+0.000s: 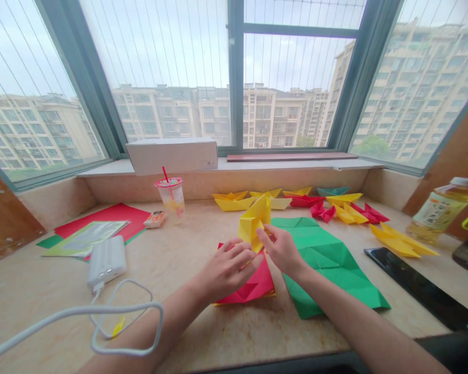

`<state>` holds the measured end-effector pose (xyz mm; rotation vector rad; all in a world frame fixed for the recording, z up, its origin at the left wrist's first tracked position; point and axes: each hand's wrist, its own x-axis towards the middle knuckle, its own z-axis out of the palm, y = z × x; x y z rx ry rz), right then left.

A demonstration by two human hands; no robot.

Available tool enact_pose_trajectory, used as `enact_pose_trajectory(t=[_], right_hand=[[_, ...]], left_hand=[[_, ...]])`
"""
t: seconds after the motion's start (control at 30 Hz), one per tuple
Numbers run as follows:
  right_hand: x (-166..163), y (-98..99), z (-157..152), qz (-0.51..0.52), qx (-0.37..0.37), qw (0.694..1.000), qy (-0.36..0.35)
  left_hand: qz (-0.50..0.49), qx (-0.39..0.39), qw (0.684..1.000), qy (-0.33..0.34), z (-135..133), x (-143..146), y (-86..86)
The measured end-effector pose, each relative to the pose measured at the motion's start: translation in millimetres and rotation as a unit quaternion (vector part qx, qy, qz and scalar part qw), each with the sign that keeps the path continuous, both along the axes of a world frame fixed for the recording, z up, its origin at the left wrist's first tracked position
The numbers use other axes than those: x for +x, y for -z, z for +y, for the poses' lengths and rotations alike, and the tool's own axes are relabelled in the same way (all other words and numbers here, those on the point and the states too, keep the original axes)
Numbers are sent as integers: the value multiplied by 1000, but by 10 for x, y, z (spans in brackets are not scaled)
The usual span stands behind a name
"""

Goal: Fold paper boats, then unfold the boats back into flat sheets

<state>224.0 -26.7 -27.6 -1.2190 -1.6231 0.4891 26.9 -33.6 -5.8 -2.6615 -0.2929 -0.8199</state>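
Note:
Between my two hands a yellow folded paper (253,221) stands upright, partly folded into shape. My right hand (283,248) pinches its lower right side between thumb and fingers. My left hand (232,267) has its fingers curled at the paper's lower edge, and its fingertips are partly hidden. Under both hands lies a stack of red and yellow paper (253,288). To the right is a creased green sheet (331,265), spread out and partly beneath my right forearm.
Several folded paper boats (304,201) line the back wall. A drink cup (170,200), power bank (108,259) with white cable, and coloured sheets (113,215) are at left. A black phone-like slab (417,283) and a bottle (439,210) stand at right.

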Motion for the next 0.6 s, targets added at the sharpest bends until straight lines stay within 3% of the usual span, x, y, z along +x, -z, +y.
enact_pose_trajectory(t=[0.17,0.33,0.5,0.6], right_hand=[[29,-6,-18,-75,69,995,17],[18,11,-86,-126,80,989,-14],[17,43,-99,-100,91,990,-44],[41,56,-75,-79,113,989,-50]], left_hand=[[-119,-154,980,-53,79,-1,77],[-235,-214,932,-175,181,-23,143],[-300,-268,902,-155,254,0,195],[-352,-374,851,-115,312,-7,220]])
